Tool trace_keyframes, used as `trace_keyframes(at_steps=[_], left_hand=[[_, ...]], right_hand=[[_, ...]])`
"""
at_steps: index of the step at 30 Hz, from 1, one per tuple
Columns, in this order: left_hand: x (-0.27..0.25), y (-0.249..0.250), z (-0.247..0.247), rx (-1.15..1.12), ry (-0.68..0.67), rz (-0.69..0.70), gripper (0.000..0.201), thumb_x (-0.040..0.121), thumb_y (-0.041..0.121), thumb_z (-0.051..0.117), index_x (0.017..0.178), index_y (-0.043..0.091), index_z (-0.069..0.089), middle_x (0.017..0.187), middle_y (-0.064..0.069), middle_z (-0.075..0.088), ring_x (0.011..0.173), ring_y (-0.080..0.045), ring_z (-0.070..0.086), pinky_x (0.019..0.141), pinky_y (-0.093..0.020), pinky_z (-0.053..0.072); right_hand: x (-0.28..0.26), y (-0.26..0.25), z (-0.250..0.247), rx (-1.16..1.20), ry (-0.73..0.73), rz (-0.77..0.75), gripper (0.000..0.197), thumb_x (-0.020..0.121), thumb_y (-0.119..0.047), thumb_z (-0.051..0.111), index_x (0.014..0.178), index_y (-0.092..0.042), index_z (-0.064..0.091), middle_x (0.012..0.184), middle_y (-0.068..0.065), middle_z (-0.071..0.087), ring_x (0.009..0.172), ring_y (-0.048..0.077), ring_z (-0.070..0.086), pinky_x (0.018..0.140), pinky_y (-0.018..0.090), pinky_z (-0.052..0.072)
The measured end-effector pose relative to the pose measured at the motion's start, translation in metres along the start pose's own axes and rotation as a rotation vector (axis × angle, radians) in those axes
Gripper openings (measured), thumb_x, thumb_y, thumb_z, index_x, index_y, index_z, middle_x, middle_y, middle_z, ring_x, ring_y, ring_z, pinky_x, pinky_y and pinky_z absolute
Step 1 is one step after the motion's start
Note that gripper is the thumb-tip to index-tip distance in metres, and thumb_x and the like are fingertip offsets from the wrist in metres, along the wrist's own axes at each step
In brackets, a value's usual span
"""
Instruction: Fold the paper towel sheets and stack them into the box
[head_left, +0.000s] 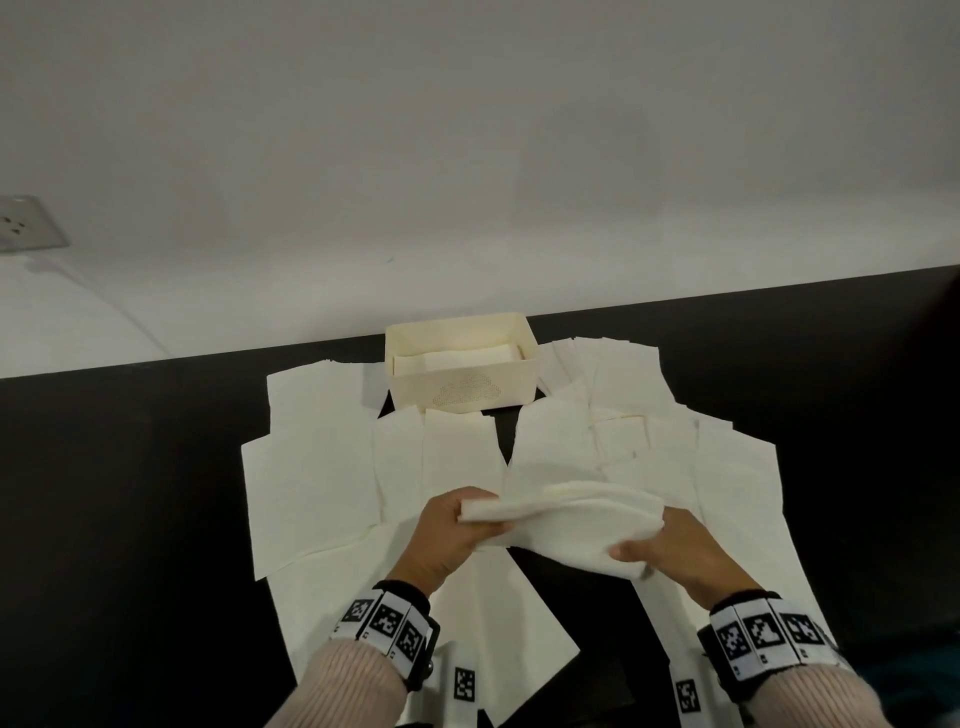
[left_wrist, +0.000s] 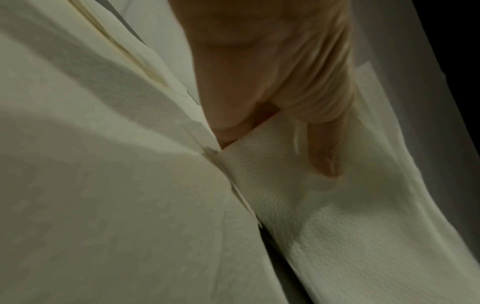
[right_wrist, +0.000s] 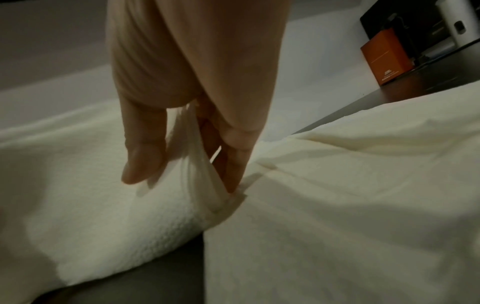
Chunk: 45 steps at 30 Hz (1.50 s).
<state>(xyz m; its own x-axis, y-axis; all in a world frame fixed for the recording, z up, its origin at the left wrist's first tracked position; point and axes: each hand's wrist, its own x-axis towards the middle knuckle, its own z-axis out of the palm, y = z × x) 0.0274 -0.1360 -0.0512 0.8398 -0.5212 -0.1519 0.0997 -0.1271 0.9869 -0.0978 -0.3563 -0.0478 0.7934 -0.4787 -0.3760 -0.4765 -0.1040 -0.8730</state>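
Observation:
A partly folded white paper towel sheet (head_left: 566, 519) hangs above the table between both hands. My left hand (head_left: 460, 525) pinches its left end, thumb on top. My right hand (head_left: 657, 545) grips its right end, thumb on the near face and fingers behind. In the left wrist view the thumb (left_wrist: 324, 148) presses on the towel (left_wrist: 337, 236). In the right wrist view the towel's edge (right_wrist: 197, 164) runs between thumb and fingers (right_wrist: 233, 164). The cream box (head_left: 462, 397) stands at the table's far edge with folded towels (head_left: 457, 358) inside.
Several flat paper towel sheets (head_left: 322, 467) cover the black table (head_left: 114, 519) left, right and in front of the box. A wall socket (head_left: 26, 223) is on the white wall at left. An orange box (right_wrist: 384, 55) stands far right on the table.

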Motion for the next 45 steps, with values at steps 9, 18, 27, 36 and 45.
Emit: trace_keyframes(at_steps=[9,18,27,36,45], left_hand=[[-0.007,0.006,0.0,-0.398,0.0,-0.055,0.021,0.074,-0.001,0.07,0.093,0.007,0.066,0.086,-0.004,0.072,0.083,-0.018,0.068,0.078,-0.03,0.054],[-0.005,0.024,0.003,-0.047,-0.101,-0.027,0.018,0.076,0.001,0.073,0.089,0.01,0.067,0.087,-0.004,0.073,0.077,-0.014,0.07,0.07,-0.024,0.056],[-0.005,0.042,0.055,-0.071,-0.034,0.065,0.047,0.069,0.02,0.08,0.111,0.014,0.059,0.106,-0.003,0.067,0.101,-0.02,0.064,0.081,-0.027,0.056],[0.0,0.042,0.062,-0.108,-0.007,0.205,0.077,0.05,0.038,0.085,0.12,0.022,0.055,0.112,0.001,0.067,0.105,-0.014,0.064,0.087,-0.037,0.056],[-0.001,0.042,0.069,-0.162,0.004,0.191,0.067,0.045,0.034,0.083,0.108,0.025,0.06,0.107,0.0,0.069,0.103,-0.016,0.065,0.08,-0.031,0.057]], right_hand=[[-0.01,-0.011,-0.006,0.274,0.006,-0.079,0.025,0.073,-0.005,0.076,0.097,-0.007,0.068,0.101,0.012,0.072,0.092,0.022,0.067,0.077,0.026,0.053],[-0.014,-0.045,-0.006,0.671,0.02,-0.33,0.033,0.07,-0.007,0.071,0.101,-0.012,0.062,0.096,0.004,0.072,0.092,0.019,0.067,0.074,0.028,0.057],[-0.024,-0.052,0.023,0.517,0.009,-0.353,0.045,0.073,0.001,0.073,0.114,-0.011,0.059,0.106,0.009,0.07,0.098,0.022,0.067,0.076,0.032,0.057],[-0.028,-0.057,0.024,0.493,-0.012,-0.367,0.05,0.072,0.006,0.072,0.109,-0.023,0.057,0.108,0.002,0.066,0.101,0.016,0.063,0.072,0.023,0.056],[-0.03,-0.052,0.035,0.333,-0.054,-0.324,0.04,0.073,0.004,0.074,0.1,-0.023,0.064,0.099,0.003,0.071,0.1,0.021,0.066,0.086,0.035,0.054]])
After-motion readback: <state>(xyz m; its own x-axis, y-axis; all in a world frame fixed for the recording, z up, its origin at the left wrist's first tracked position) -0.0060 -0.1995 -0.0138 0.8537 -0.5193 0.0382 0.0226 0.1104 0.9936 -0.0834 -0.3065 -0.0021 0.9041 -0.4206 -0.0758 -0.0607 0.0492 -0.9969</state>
